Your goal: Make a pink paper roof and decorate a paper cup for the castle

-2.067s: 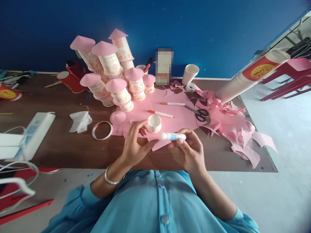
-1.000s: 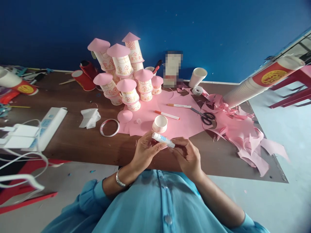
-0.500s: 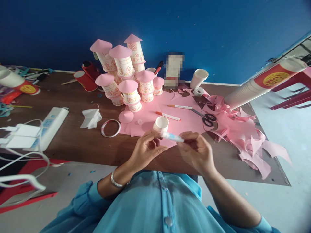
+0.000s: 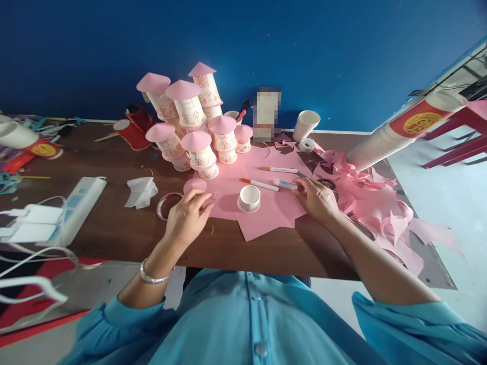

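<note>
Fingers (image 4: 300, 186) of the right hand (image 4: 317, 200) pinch the glue stick (image 4: 286, 184) low over the pink paper (image 4: 266, 203), just beside the orange marker (image 4: 259, 184); it should be laid flat, while the left hand (image 4: 186, 215) rests half-curled, holding nothing.

Power strip (image 4: 74, 209) lies beside crumpled tissue (image 4: 140, 192).

A craft room: a brown table (image 4: 114, 167) against a blue wall (image 4: 342, 50); paper-cup castle (image 4: 190, 121) at twelve o'clock; pink offcuts (image 4: 380, 203) at three.
</note>
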Demonstrator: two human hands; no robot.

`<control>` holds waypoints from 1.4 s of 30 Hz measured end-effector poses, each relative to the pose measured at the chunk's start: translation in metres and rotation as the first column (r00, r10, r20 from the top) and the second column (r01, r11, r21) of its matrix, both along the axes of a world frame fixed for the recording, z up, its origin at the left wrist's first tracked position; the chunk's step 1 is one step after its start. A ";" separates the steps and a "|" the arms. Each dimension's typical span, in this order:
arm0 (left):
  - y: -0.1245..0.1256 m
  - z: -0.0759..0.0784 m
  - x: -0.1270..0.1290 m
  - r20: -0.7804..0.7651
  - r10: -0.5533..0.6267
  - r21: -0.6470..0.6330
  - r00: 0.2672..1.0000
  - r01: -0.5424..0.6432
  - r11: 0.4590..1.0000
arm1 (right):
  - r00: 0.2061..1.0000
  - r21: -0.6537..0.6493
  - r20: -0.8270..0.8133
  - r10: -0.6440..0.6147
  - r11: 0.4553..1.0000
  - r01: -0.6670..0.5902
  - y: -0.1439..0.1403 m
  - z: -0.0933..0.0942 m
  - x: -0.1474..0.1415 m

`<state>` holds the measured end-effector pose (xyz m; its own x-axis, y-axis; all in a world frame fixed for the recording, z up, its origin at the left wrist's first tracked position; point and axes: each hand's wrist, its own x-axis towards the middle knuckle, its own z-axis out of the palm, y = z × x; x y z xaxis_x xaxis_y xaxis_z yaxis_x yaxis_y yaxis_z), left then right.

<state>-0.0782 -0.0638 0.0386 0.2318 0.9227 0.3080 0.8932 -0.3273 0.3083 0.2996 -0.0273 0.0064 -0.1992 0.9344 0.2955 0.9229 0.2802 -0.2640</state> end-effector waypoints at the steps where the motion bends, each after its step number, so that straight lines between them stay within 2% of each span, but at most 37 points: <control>1: 0.003 0.000 -0.001 -0.023 0.013 -0.011 1.000 -0.013 1.000 | 1.000 0.017 -0.013 0.019 1.000 -0.019 0.000 0.000 0.000; 4: 0.016 -0.002 0.001 -0.087 0.006 -0.074 0.996 -0.013 0.997 | 0.994 0.077 -0.100 0.044 0.996 -0.037 0.001 0.004 -0.002; 7: 0.028 -0.003 0.006 -0.083 -0.043 -0.161 0.996 0.030 0.987 | 0.963 0.113 -0.264 0.050 0.993 -0.021 -0.004 0.019 -0.008; 9: 0.031 -0.002 0.010 0.048 -0.046 -0.183 0.998 0.054 0.982 | 0.922 0.127 -0.382 0.063 0.992 -0.016 -0.015 0.034 -0.016; 10: 0.031 -0.001 0.012 0.177 -0.030 -0.185 0.984 0.063 0.981 | 0.898 0.137 -0.434 0.075 0.990 -0.017 -0.023 0.043 -0.022; 11: 0.029 0.001 0.014 0.342 0.002 -0.198 0.940 0.070 0.978 | 0.878 0.145 -0.469 0.093 0.989 -0.027 -0.032 0.052 -0.028; 12: 0.026 0.004 0.017 0.520 0.049 -0.223 0.853 0.080 0.971 | 0.871 0.156 -0.475 0.128 0.986 -0.060 -0.042 0.059 -0.035; 14: 0.017 0.012 0.023 0.808 0.211 -0.346 0.550 0.153 0.926 | 0.852 0.213 -0.467 0.237 0.965 -0.152 -0.059 0.071 -0.050; 15: 0.011 0.017 0.026 0.871 0.298 -0.398 0.390 0.207 0.894 | 0.835 0.251 -0.457 0.306 0.945 -0.210 -0.066 0.075 -0.058; 16: 0.006 0.021 0.030 0.891 0.364 -0.434 0.271 0.276 0.858 | 0.824 0.278 -0.446 0.351 0.929 -0.245 -0.072 0.077 -0.065; 18: -0.003 0.028 0.038 0.883 0.452 -0.466 0.128 0.350 0.812 | 0.811 0.330 -0.405 0.423 0.894 -0.302 -0.077 0.076 -0.078; 21: -0.011 0.032 0.047 0.863 0.503 -0.479 0.055 0.405 0.778 | 0.797 0.387 -0.352 0.490 0.852 -0.353 -0.077 0.071 -0.091; 25: -0.015 0.031 0.052 0.877 0.479 -0.450 0.040 0.420 0.788 | 0.811 0.402 -0.303 0.500 0.839 -0.367 -0.075 0.063 -0.094; 29: -0.018 0.029 0.052 0.907 0.415 -0.404 0.067 0.407 0.819 | 0.824 0.407 -0.264 0.502 0.832 -0.377 -0.078 0.057 -0.088; 33: -0.022 0.028 0.052 0.946 0.302 -0.323 0.119 0.413 0.851 | 0.816 0.418 -0.263 0.514 0.823 -0.384 -0.082 0.055 -0.087; 36: -0.024 0.030 0.053 0.961 0.174 -0.251 0.214 0.416 0.874 | 0.782 0.339 -0.404 0.475 0.872 -0.354 -0.088 0.057 -0.093; 39: -0.026 0.035 0.052 0.936 0.041 -0.202 0.351 0.436 0.877 | 0.724 0.172 -0.581 0.372 0.926 -0.338 -0.094 0.065 -0.098; 42: -0.023 0.036 0.041 0.877 -0.063 -0.187 0.476 0.460 0.868 | 0.724 0.087 -0.613 0.317 0.937 -0.337 -0.089 0.071 -0.089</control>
